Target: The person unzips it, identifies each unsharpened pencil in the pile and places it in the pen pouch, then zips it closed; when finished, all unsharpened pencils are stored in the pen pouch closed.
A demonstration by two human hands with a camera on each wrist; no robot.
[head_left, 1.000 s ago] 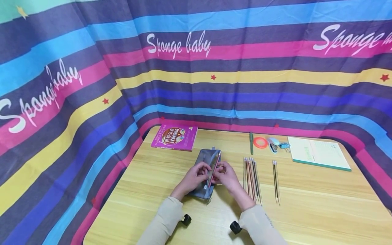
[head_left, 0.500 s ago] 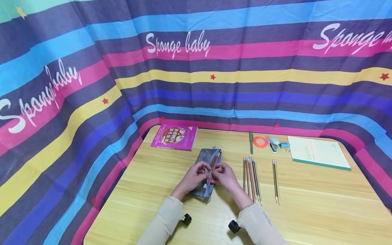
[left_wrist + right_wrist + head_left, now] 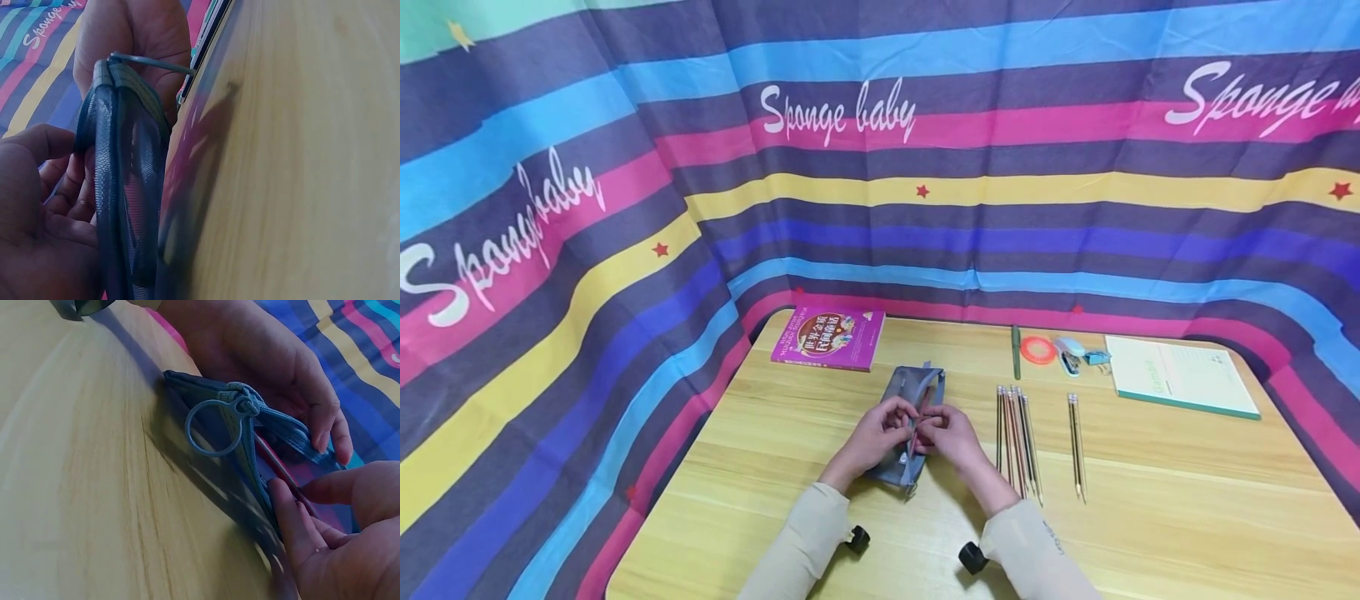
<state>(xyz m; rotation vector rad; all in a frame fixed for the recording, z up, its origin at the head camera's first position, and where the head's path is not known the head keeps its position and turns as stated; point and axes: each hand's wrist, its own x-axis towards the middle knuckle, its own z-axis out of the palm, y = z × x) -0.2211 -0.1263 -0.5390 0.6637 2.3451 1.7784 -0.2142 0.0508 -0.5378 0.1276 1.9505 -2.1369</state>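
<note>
A grey mesh zip pencil case [image 3: 904, 385] lies on the table, its zip side gaping. My left hand [image 3: 868, 437] pinches the zip edge with thumb and fingers, holding the mouth apart. A reddish pencil [image 3: 275, 459] lies along the opening, mostly within the case. My right hand [image 3: 953, 435] pinches this pencil at the near zip edge, one finger outside the fabric. A ring pull [image 3: 187, 428] hangs from the case's end. Fingers and fabric hide part of the pencil.
Right of the case lie a row of several pencils [image 3: 1017, 442] and a separate pair of pencils [image 3: 1076, 450]. Farther back are a green pen [image 3: 1016, 352], red tape roll [image 3: 1038, 350], stapler [image 3: 1068, 357], blue clip [image 3: 1097, 357], notepad [image 3: 1180, 375] and purple book [image 3: 827, 337].
The reddish pencil has sunk deeper into the case; its upper end, which stood at the case's far corner, is now lower inside. Both hands stay nearly in place.
</note>
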